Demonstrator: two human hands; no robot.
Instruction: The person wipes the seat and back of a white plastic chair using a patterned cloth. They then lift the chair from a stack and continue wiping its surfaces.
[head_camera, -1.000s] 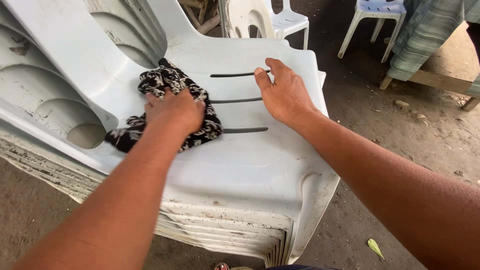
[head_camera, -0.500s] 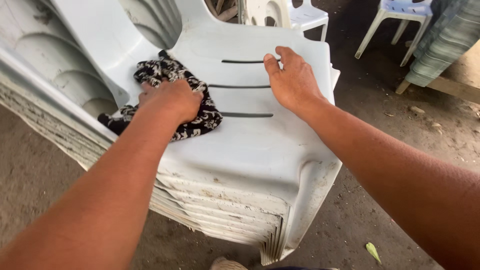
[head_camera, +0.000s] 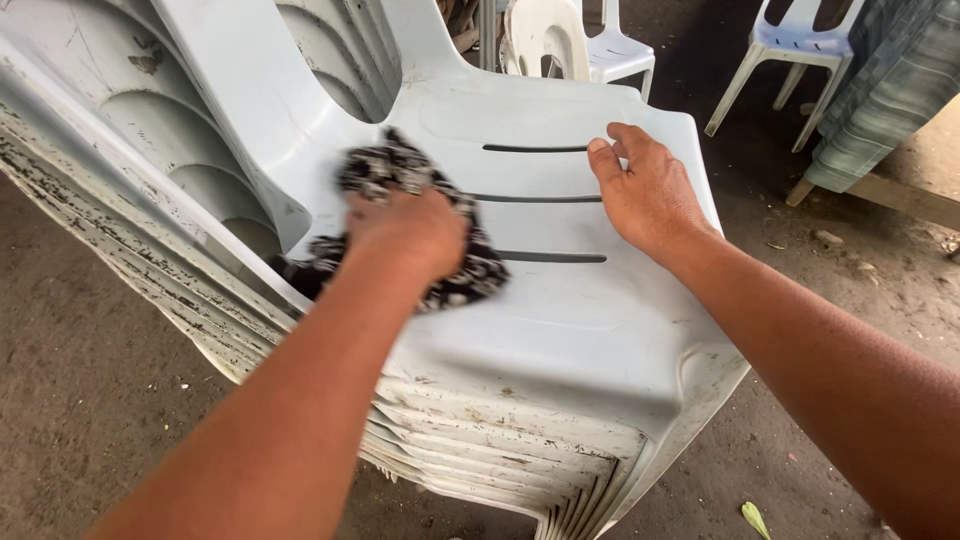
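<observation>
From the head view, your left hand (head_camera: 410, 232) presses a black-and-white patterned rag (head_camera: 400, 215) flat on the seat of the top chair in the stacked white plastic chairs (head_camera: 560, 330), fingers apparently curled over it, though motion blur hides them; your right hand (head_camera: 650, 195) lies open beside the seat slots (head_camera: 540, 200), holding nothing, likely steadying the stack.

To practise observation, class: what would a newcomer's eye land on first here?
The left hand pressing a black-and-white patterned rag on the seat of the top chair in a stack of white plastic chairs, centre. The right hand lies flat beside the seat's slots.
</observation>
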